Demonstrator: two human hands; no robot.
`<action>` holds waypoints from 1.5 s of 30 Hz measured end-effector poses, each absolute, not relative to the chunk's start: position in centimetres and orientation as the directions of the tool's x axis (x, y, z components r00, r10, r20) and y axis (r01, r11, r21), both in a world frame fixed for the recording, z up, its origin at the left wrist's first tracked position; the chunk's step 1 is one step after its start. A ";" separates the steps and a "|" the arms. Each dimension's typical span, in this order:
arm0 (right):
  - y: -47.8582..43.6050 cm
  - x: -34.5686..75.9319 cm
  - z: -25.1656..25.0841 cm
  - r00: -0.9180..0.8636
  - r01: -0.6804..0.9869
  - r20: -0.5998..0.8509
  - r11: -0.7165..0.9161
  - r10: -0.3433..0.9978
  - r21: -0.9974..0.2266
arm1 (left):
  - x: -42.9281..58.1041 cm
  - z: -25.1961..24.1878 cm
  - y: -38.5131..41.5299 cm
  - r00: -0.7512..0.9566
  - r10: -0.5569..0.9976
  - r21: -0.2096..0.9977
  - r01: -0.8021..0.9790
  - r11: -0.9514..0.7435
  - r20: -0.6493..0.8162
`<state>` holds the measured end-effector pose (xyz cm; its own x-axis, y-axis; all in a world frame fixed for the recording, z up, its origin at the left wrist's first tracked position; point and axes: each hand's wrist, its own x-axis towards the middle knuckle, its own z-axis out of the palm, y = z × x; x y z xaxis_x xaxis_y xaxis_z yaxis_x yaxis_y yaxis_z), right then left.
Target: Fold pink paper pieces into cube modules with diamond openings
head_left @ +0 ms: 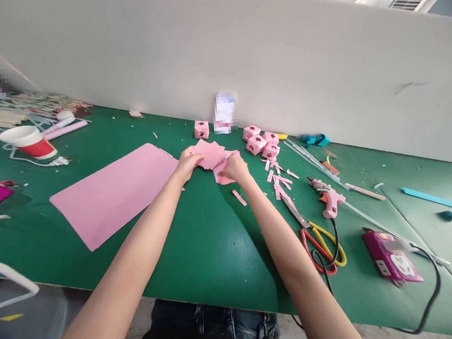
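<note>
My left hand [187, 163] is closed on the edge of several small pink paper squares [209, 154], fanned out over the green table. To its right, my right hand [235, 168] grips more pink paper pieces [221, 173], partly hidden under its fingers. The two bunches meet or overlap between my hands. A large pink paper sheet [120, 193] lies flat to the left of my left hand. Beyond the hands stands a folded pink paper cube [202, 129] with dark diamond openings. Several more such cubes [256, 144] are clustered at the right.
Pink paper scraps [280, 180], red-and-yellow-handled scissors [303, 223] and a pink glue gun [332, 202] lie to the right. A purple power strip [392, 257] with a black cord sits near the right edge. A paper cup [27, 142] stands left. A grey partition [182, 51] borders the back.
</note>
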<state>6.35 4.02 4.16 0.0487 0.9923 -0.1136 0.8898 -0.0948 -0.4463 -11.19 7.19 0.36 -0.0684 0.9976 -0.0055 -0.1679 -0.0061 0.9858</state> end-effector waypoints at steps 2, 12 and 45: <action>3.9 5.8 4.0 0.035 0.887 -0.113 -0.083 0.993 -0.455 | -11.2 0.3 7.2 -0.067 0.998 0.986 -0.168 -0.006 -0.005; 5.1 11.3 6.9 0.048 0.774 0.019 -0.025 0.999 -0.632 | -11.1 0.4 7.4 -0.085 0.996 0.988 -0.155 0.007 -0.020; 5.7 10.3 5.8 -0.274 0.818 0.336 0.402 0.901 -0.411 | -7.7 -0.5 6.4 0.047 0.889 0.859 0.241 -0.452 0.455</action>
<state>10.28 5.69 5.83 -0.2744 0.9011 0.3356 0.8179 0.4023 -0.4114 -7.66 6.43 -0.54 0.0475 0.8893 0.4548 0.2410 -0.4521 0.8588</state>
